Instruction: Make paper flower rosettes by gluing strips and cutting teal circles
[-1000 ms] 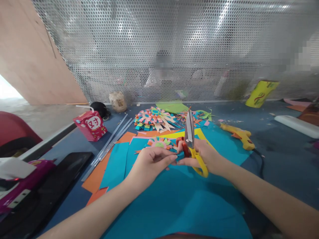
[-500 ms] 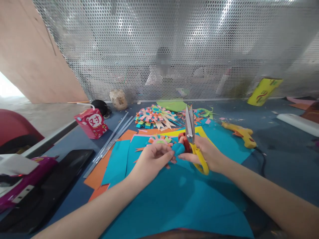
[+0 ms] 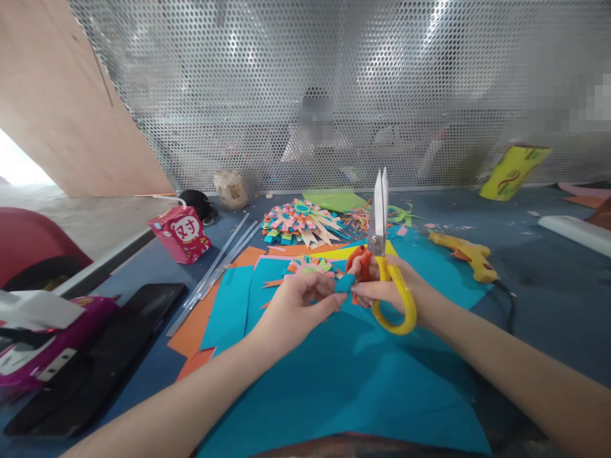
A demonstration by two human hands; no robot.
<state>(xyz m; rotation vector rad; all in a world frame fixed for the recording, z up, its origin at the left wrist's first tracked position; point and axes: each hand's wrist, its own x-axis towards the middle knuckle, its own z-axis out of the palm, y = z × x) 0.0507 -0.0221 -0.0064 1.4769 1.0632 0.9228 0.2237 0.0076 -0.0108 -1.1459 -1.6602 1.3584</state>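
A small blue paper piece [image 3: 344, 283] is pinched in the fingertips of my left hand [image 3: 305, 299]. My right hand [image 3: 389, 286] holds scissors [image 3: 377, 245] with one yellow and one orange-red handle, blades pointing up and nearly together. The fingertips of that hand also touch the right edge of the blue piece. Both hands are above large blue paper sheets [image 3: 344, 381]. Just behind my left hand lies a small paper rosette [image 3: 312, 266], partly hidden by the fingers. A larger multicoloured paper rosette [image 3: 300, 222] with pale ribbon tails sits farther back.
On the right lies a yellow glue gun [image 3: 465, 254] with a cord. Clear glue sticks [image 3: 214, 273], a pink drink carton [image 3: 180, 234] and a black phone-like slab [image 3: 100, 356] are at left. Green paper [image 3: 334, 201] and paper scraps lie near the perforated metal screen [image 3: 267, 95].
The scissors have swung in my right hand, the yellow handle moving right and the blades more upright. My right fingertips have come onto the blue paper piece, which is turned.
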